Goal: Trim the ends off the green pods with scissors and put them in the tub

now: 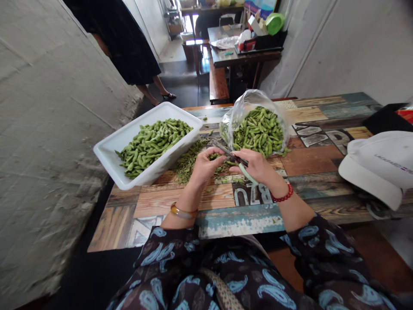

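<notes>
Paisley sleeves (325, 245) come in from the bottom. At centre, the right hand's (258, 165) grip is clamped on scissors (247, 173), blades angled towards the left hand (203, 165), probably for a short reach; whether its bent fingers hold anything, I cannot tell. Green pods (155, 144) fill the white tray (111, 150) left of centre; more spill towards the bag's (237, 110) mouth, upper centre, handy to both hands. Trimmings (189, 165) crowd between. The tray seems to overhang the desk's (213, 200) left edge; elbows have more room rightward, short of the cap (380, 159).
</notes>
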### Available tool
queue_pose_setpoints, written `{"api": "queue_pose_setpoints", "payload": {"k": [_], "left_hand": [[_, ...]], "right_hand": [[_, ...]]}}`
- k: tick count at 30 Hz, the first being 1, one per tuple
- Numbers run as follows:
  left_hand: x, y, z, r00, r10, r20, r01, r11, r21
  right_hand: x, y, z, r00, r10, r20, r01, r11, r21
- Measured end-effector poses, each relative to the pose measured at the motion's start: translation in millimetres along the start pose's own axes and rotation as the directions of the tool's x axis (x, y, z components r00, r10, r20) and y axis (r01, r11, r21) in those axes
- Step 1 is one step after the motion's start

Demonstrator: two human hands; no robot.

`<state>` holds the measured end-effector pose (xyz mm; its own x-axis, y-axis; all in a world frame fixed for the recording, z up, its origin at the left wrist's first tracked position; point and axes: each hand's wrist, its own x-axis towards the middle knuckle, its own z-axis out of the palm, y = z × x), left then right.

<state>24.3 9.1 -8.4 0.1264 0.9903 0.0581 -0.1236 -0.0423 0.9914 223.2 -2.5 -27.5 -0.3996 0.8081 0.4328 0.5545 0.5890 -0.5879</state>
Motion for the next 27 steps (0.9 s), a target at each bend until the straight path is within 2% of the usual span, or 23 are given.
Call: {"api": "queue_pose_setpoints", "payload": {"k": [6, 12, 20, 27], "left_hand": [[-2.3, 6.3, 1.2, 0.989, -0.144, -0.045, 0.134, 0.974, -0.181], [0.0, 6.8, -1.3, 0.978, -0.206, -0.038, 0.184, 0.930, -0.319], [0.2, 5.6, -1.2, 0.979, -0.197, -0.041, 0.174, 0.930, -0.323], [-1.6, 6.6, 1.4, 0.981, -0.191, -0.022, 0.176, 0.938, -0.298]], "right_hand": [[2.5, 0.0, -2.6, 0.986, 0.108, -0.124, -0.113, 0.993, -0.031], [1.8, 0.0, -0.7, 0.992, 0.073, -0.106, -0.076, 0.997, -0.023], [0.2, -2.1, 3.0, 0.999, -0.016, -0.047, 0.014, 0.999, -0.049], [1.1, -3.2, 2.3, 0.998, -0.033, -0.048, 0.030, 0.998, -0.055]]}}
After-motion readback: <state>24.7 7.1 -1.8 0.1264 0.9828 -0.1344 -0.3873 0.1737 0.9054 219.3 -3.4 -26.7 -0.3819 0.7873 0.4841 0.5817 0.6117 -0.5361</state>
